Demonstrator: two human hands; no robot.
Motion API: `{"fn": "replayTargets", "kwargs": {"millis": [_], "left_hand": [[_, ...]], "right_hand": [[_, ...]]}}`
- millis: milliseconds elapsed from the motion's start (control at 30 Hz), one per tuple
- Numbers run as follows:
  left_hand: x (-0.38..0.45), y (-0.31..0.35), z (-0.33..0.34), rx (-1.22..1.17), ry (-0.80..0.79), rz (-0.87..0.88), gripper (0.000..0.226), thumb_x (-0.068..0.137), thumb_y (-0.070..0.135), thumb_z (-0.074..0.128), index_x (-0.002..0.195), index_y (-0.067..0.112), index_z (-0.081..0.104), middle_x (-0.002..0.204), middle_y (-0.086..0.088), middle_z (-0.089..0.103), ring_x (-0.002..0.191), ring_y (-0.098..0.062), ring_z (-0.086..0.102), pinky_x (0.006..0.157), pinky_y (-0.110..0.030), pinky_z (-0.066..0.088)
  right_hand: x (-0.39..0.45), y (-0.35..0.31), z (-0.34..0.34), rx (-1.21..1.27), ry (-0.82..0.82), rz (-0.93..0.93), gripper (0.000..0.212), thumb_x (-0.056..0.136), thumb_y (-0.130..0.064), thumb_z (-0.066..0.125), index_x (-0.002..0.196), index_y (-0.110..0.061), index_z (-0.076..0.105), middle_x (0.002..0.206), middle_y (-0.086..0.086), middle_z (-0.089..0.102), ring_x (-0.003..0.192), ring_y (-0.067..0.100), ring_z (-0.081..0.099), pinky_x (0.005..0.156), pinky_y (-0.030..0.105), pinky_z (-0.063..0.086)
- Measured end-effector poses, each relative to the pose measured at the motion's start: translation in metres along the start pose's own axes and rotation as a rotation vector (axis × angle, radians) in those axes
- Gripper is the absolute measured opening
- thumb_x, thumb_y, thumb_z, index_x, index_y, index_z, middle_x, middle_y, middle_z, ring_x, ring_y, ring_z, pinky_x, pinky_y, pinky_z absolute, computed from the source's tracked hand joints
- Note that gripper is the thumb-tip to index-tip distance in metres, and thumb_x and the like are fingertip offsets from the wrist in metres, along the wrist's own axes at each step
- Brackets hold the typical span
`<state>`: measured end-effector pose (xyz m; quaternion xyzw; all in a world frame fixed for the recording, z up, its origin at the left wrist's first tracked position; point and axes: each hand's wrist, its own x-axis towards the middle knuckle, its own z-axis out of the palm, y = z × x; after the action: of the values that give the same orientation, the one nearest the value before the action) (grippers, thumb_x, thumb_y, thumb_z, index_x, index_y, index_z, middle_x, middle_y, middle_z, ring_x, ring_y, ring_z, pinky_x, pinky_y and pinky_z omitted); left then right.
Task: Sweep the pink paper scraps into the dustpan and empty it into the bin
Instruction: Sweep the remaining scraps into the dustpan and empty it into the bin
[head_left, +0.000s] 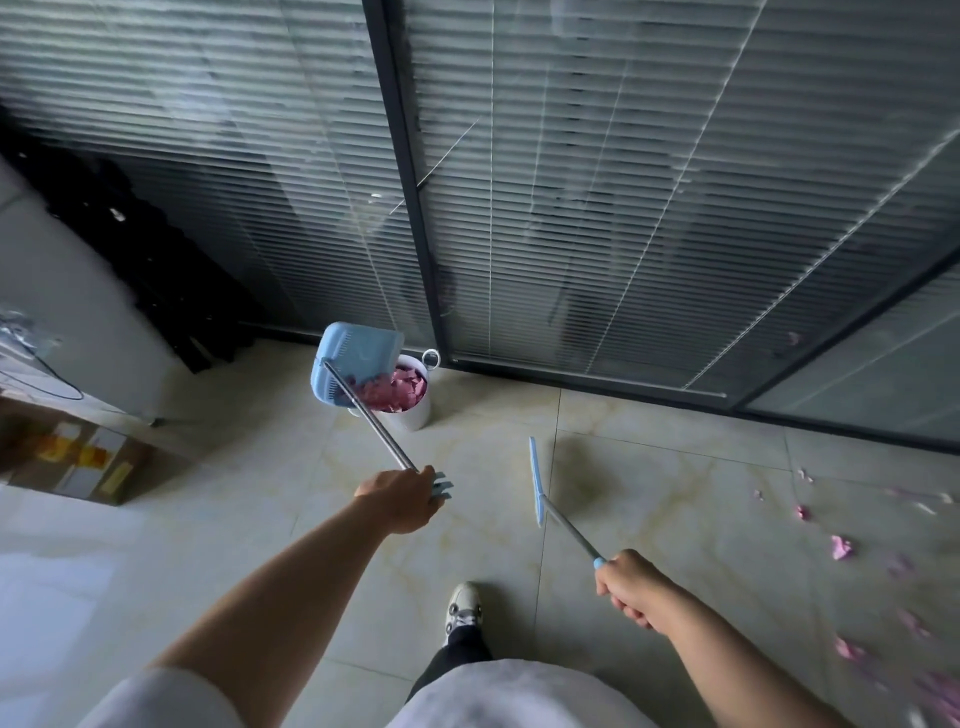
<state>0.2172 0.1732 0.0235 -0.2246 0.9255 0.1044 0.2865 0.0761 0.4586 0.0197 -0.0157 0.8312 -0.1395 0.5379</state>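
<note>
so the person's got a white short-sleeved top on, sleeve (171, 696) ends way up near the shoulder so both forearms are bare. dark, probably black trousers (457, 657), and a whitish sneaker (464, 608) with dark laces and some dark trim. no watch or rings that i can make out

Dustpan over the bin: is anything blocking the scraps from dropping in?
Nothing visible. The dustpan, held by the left hand, tilts over the open white bin, already holding pink scraps.
</note>
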Motion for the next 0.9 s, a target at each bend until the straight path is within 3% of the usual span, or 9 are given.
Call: {"fn": "replayTargets", "kwargs": {"millis": [333, 500, 667, 900], "left_hand": [[0.010, 0.004, 0.024, 0.177, -0.072, -0.002, 0.055, 0.096, 0.052, 0.033, 0.140, 0.021, 0.036, 0.137, 0.001, 0.056, 0.117, -0.027, 0.060, 0.092, -0.038, 0.052], [0.006, 0.019, 0.034, 0.351, -0.117, 0.005, 0.047, 0.097, 0.036, 0.040, 0.138, 0.013, 0.039, 0.133, -0.005, 0.057, 0.114, -0.028, 0.061, 0.087, -0.037, 0.051], [-0.003, 0.034, 0.035, 0.261, -0.096, -0.047, 0.047, 0.095, 0.028, 0.047, 0.139, 0.013, 0.037, 0.131, -0.008, 0.060, 0.114, -0.031, 0.060, 0.087, -0.037, 0.051], [-0.007, 0.077, 0.015, 0.240, -0.008, 0.068, 0.046, 0.099, 0.028, 0.038, 0.140, 0.008, 0.034, 0.129, -0.009, 0.059, 0.106, -0.035, 0.064, 0.081, -0.042, 0.053]], "right_hand": [[0.002, 0.007, 0.006, 0.005, 0.006, 0.011, 0.004, 0.077, -0.010, 0.046, 0.075, -0.011, 0.049, 0.057, 0.005, 0.042, 0.040, 0.015, 0.026, 0.043, 0.017, 0.019], [0.002, 0.008, 0.008, 0.011, -0.006, 0.020, 0.004, 0.077, -0.009, 0.046, 0.075, -0.011, 0.048, 0.056, 0.004, 0.041, 0.040, 0.015, 0.026, 0.043, 0.017, 0.019], [0.001, 0.009, 0.009, 0.008, -0.011, 0.012, 0.003, 0.078, -0.009, 0.046, 0.077, -0.011, 0.048, 0.057, 0.005, 0.041, 0.042, 0.015, 0.028, 0.043, 0.017, 0.020], [-0.001, 0.018, 0.003, 0.038, -0.002, 0.004, 0.005, 0.078, -0.008, 0.045, 0.080, -0.010, 0.049, 0.059, 0.005, 0.040, 0.043, 0.015, 0.028, 0.043, 0.019, 0.021]]}}
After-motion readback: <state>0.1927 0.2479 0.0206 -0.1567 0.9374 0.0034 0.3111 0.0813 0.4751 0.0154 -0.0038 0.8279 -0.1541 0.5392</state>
